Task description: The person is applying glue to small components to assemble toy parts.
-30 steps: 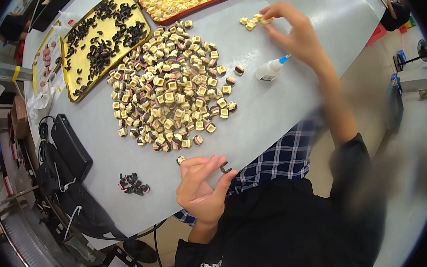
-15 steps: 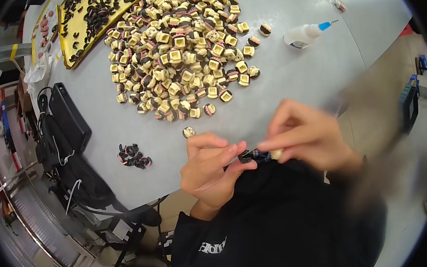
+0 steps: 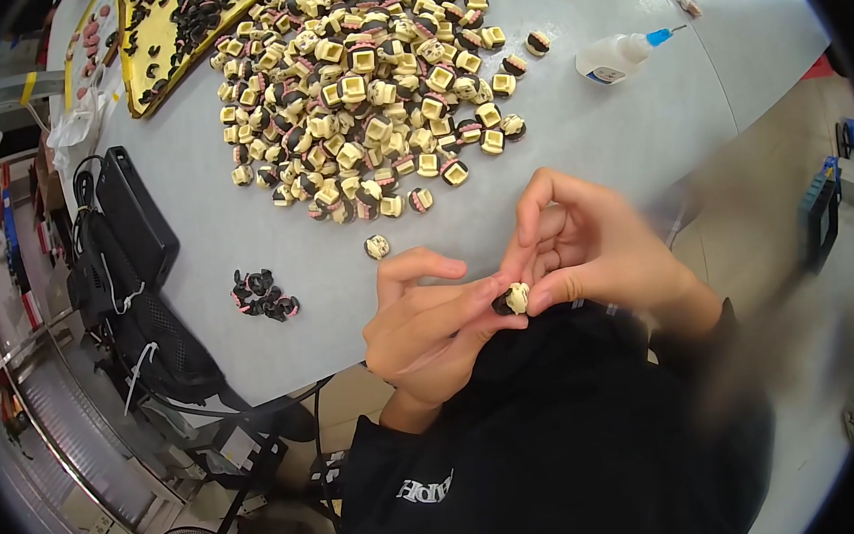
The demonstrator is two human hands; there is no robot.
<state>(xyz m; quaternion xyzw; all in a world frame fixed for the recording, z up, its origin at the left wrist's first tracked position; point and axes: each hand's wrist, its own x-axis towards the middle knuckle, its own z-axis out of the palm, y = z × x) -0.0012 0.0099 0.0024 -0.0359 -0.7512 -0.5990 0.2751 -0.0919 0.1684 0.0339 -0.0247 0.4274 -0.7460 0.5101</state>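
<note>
In front of my body, my left hand (image 3: 432, 332) pinches a small black curved piece (image 3: 501, 306) between thumb and fingertips. A small cream-coloured piece (image 3: 518, 298) is pressed against its right side, pinched by the thumb and fingers of my right hand (image 3: 602, 258). The two parts touch; fingertips hide some of their join. Just beyond my left hand, one round cream-and-dark piece (image 3: 376, 247) lies alone on the grey table (image 3: 317, 276). Farther left is a little cluster of black and pink curved pieces (image 3: 266, 296).
A large heap of cream, black and pink pieces (image 3: 355, 122) covers the table's far middle. Behind it, a yellow tray (image 3: 152, 63) holds loose black parts. A white bottle with a blue needle tip (image 3: 616, 56) lies at right. A black box-shaped device (image 3: 137, 215) with cables borders the left.
My right hand has moved left and brought the cream piece against the black piece. My left hand keeps its pinch almost in place. The whole view has shifted slightly.
</note>
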